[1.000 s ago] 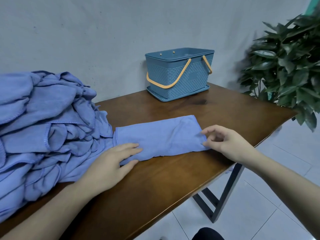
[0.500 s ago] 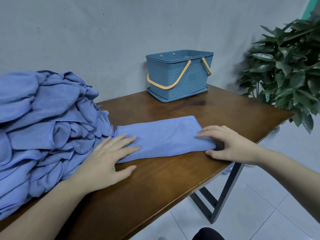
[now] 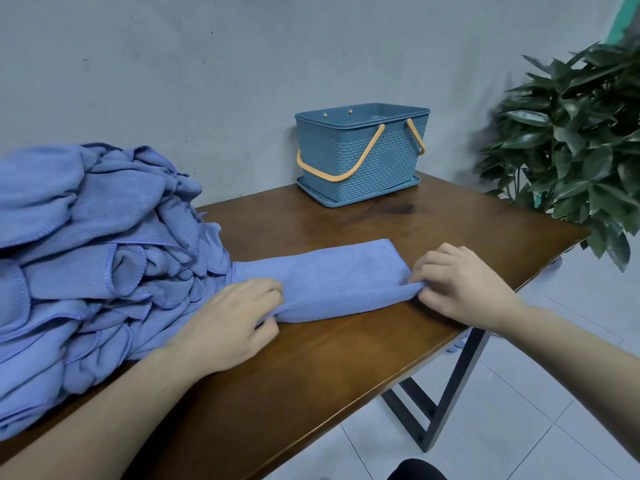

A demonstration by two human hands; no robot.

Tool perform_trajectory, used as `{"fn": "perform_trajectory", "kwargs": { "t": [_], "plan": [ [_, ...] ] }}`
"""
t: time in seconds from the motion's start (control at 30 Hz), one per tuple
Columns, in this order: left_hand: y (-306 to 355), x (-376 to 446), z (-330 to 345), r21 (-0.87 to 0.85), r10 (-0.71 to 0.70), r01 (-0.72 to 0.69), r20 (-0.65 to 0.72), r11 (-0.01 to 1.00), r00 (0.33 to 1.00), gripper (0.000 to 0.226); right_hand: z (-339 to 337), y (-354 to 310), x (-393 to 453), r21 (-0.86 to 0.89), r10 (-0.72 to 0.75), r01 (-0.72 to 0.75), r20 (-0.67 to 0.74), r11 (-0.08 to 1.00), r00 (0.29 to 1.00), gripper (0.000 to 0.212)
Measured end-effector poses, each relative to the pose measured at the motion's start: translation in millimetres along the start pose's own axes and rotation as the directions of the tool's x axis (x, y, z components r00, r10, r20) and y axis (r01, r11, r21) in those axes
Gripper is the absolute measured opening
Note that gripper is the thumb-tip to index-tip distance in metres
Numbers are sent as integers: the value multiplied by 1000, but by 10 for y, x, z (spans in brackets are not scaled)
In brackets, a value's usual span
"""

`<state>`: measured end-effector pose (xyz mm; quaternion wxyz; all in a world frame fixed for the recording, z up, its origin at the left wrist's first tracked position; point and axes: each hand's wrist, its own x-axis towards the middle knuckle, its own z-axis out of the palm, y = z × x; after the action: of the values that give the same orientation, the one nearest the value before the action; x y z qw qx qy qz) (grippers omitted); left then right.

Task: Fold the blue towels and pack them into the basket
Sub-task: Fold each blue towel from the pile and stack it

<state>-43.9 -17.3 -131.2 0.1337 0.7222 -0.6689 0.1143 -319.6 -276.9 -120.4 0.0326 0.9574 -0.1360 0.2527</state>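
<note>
Both the left hand (image 3: 227, 323) and right hand (image 3: 462, 284) pinch the part-folded towel (image 3: 332, 282) near the surface's front edge, while the heap (image 3: 93, 258) waits unfolded and the far-edge basket (image 3: 360, 154) looks unpacked.

A folded blue towel (image 3: 332, 278) lies flat as a long strip near the counter's front edge — beside a heaped pile of towels (image 3: 93, 258) — with the open blue basket (image 3: 360, 154) upright behind.
</note>
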Motion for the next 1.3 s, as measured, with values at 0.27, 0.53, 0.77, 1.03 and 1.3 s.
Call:
{"fn": "perform_trajectory", "kwargs": {
  "t": [0.27, 0.53, 0.77, 1.03, 1.3],
  "plan": [
    [26, -122, -50, 100, -30, 30, 2, 995, 1000, 49, -144, -162, -125, 536, 357, -429, 239, 728, 903, 27],
    [2, -225, -14, -49, -68, 76, 149, 996, 987, 54, -205, -415, 25, 796, 458, -554, 408, 245, 790, 33],
    [233, -92, -109, -660, -333, 263, 20, 704, 943, 42, -267, -664, 270, 852, 481, -469, 319, 233, 817, 18],
    [441, 623, -413, -900, -454, 374, 436, -225, 777, 49, -119, -1103, 657, 732, 247, -292, 173, 615, 953, 27],
    [295, 783, -480, -920, -474, 387, 314, 62, 822, 41, 103, -1347, 712, 593, 8, -127, 200, 795, 980, 35]
  ]
}}
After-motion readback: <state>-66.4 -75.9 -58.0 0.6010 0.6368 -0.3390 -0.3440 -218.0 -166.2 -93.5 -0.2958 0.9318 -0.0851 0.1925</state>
